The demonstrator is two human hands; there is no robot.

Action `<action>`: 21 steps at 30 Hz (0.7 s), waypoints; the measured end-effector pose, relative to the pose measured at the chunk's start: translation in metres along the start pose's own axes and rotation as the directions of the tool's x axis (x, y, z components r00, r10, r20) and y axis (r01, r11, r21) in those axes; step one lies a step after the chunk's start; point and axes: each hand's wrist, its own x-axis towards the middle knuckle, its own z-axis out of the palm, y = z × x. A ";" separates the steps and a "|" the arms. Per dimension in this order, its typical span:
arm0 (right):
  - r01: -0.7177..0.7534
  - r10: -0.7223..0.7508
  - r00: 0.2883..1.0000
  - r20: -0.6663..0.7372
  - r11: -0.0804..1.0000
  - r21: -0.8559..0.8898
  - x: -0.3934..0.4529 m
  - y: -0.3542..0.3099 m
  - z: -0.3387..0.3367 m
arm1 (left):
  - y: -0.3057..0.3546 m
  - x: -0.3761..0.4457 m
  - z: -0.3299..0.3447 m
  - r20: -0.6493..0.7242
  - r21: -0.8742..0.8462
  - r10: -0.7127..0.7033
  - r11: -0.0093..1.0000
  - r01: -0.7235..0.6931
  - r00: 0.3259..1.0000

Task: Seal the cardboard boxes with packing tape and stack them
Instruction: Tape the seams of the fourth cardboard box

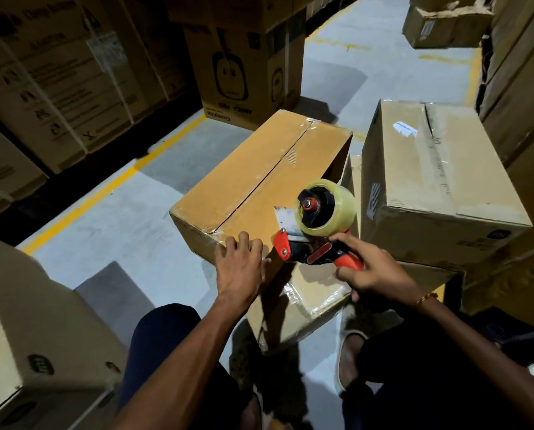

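A brown cardboard box (259,172) lies in the middle on top of a lower box (309,293), its two top flaps closed with clear tape along the seam. My left hand (239,265) rests on its near corner with the fingers laid over the top edge. My right hand (368,268) grips the red handle of a red and black tape dispenser (315,231) that carries a roll of clear tape. The dispenser's front end sits at the box's near right edge.
A taped box (439,181) stands to the right on another box. Tall stacks of printed cartons (57,82) line the left behind a yellow floor line (113,181). One large carton (36,330) is close at my left. More boxes rise at the right edge.
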 end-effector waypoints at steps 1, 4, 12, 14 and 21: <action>-0.002 0.002 1.000 0.001 1.000 0.011 0.001 -0.001 0.001 | -0.004 -0.001 0.003 -0.021 0.003 0.012 1.000 -0.012 1.000; -0.016 0.016 1.000 -0.002 0.999 0.042 0.005 -0.006 0.006 | -0.027 -0.009 0.005 -0.026 0.004 0.026 1.000 -0.026 0.999; -0.053 0.058 0.998 -0.021 0.978 0.202 0.018 -0.028 0.034 | -0.067 -0.021 -0.006 0.131 -0.019 -0.005 1.000 0.008 0.991; -0.048 0.055 0.998 -0.021 0.971 0.233 0.020 -0.034 0.041 | -0.063 -0.019 -0.004 0.127 -0.014 -0.011 1.000 0.013 0.992; -0.043 0.042 0.999 0.012 0.954 0.298 0.025 -0.047 0.042 | -0.062 -0.011 0.005 0.039 -0.047 -0.039 0.998 0.041 0.998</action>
